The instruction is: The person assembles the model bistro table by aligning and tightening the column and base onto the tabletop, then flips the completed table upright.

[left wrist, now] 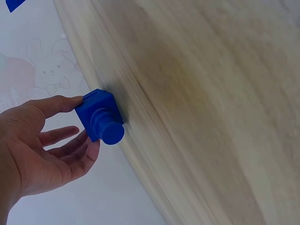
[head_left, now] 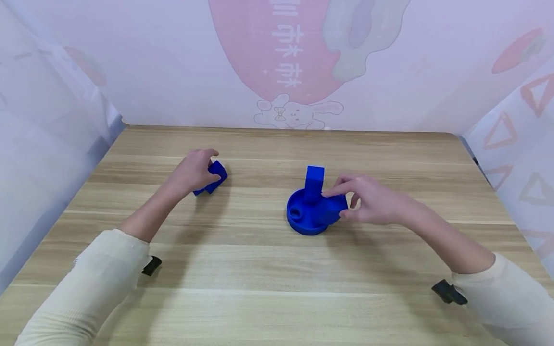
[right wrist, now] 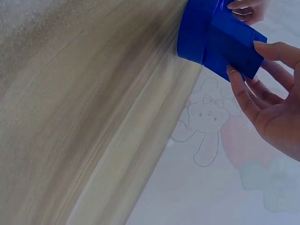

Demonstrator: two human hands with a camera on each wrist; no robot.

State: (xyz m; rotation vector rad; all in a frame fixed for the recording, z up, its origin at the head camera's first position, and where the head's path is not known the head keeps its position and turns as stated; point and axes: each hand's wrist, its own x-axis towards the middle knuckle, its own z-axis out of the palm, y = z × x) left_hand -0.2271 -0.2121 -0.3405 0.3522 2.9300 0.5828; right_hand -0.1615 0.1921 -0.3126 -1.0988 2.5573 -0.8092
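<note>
My left hand (head_left: 192,170) pinches a blue square block (head_left: 219,174) over the left part of the table. A stepped round peg (left wrist: 112,133) sticks out of this block in the left wrist view. Right of the middle lies a round blue base (head_left: 306,229) with a raised rim and a round socket (head_left: 296,213) inside. One blue block (head_left: 315,179) stands upright in it toward the back. Thumb and fingers of my right hand (head_left: 370,199) grip another blue block (head_left: 336,210), which sits tilted at the base's right side; its lower end is hidden.
The wood-grain table (head_left: 242,278) ends at a pale printed curtain (head_left: 173,72) along its far edge. More printed sheets hang at the left and right sides. A black clip (head_left: 449,292) is fixed at the right sleeve, another (head_left: 151,265) at the left.
</note>
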